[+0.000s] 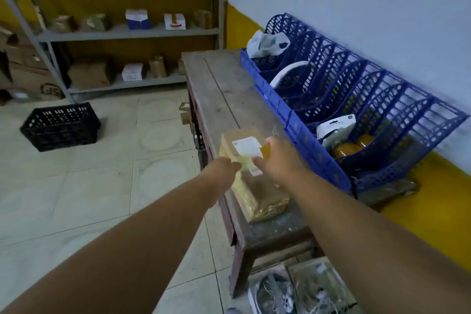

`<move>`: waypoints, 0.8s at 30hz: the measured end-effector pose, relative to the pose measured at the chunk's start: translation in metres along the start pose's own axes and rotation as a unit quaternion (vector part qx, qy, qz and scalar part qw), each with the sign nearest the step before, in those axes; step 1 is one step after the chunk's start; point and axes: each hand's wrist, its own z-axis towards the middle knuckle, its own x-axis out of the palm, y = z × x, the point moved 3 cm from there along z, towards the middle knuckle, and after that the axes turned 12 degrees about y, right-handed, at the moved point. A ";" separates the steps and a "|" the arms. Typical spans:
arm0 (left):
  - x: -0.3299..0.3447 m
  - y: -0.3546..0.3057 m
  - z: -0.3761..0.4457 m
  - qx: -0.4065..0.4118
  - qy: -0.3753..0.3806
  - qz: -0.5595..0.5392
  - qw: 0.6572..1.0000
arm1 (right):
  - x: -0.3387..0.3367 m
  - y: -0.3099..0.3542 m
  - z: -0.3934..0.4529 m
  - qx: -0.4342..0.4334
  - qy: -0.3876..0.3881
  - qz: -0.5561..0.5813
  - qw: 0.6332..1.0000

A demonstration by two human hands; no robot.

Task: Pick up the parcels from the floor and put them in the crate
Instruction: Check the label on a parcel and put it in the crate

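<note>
One parcel [251, 173]: rectangular brown cardboard box wrapped in glossy, crinkled clear tape, with one white printed label on top; I see it lying flat on the near end of the table [224, 89], close to the floor-side edge. Table: one, long, worn grey-brown wooden planks, scuffed and stained. My left hand [224, 164] is at the parcel's left edge, fingers hidden behind the hand, so I cannot tell their state. My right hand [276, 158] rests over the parcel's top by the label, fingers spread apart and curved, not clamped. One black crate [61, 126]: perforated plastic, rectangular, standing on the pale tiled floor [102, 186] well apart from the table. Blue sorting rack [328, 99]: latticed plastic with arched dividers, along the wall side of the table; its compartments hold soft plastic bags and rounded yellow-brown packets. One grey metal shelving unit [127, 33] behind, with several small cardboard and white boxes.
</note>
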 end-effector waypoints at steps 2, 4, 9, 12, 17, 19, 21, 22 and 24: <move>0.007 -0.002 0.012 -0.033 0.009 0.013 0.999 | 0.003 -0.008 0.015 0.063 0.043 0.026 0.997; 0.014 -0.004 0.020 -0.061 0.024 0.000 0.998 | 0.011 -0.009 0.026 0.123 0.116 0.124 0.978; -0.023 -0.019 0.031 -0.036 -0.068 -0.125 0.989 | 0.004 0.049 0.060 0.088 0.096 0.225 0.966; -0.088 -0.029 0.014 0.018 -0.168 -0.180 0.969 | -0.008 0.110 0.067 -0.019 0.051 0.265 0.963; -0.191 -0.040 -0.043 0.111 -0.304 -0.178 0.929 | 0.006 0.229 0.066 -0.188 0.008 0.249 0.950; -0.224 -0.040 -0.068 0.147 -0.351 -0.157 0.911 | 0.020 0.275 0.058 -0.234 0.021 0.242 0.942; -0.258 -0.033 -0.089 0.166 -0.393 -0.133 0.895 | 0.034 0.316 0.049 -0.273 0.066 0.264 0.923; -0.276 -0.027 -0.098 0.169 -0.410 -0.129 0.887 | 0.041 0.334 0.045 -0.287 0.091 0.274 0.913; -0.311 -0.012 -0.114 0.173 -0.430 -0.132 0.876 | 0.059 0.370 0.040 -0.309 0.113 0.282 0.901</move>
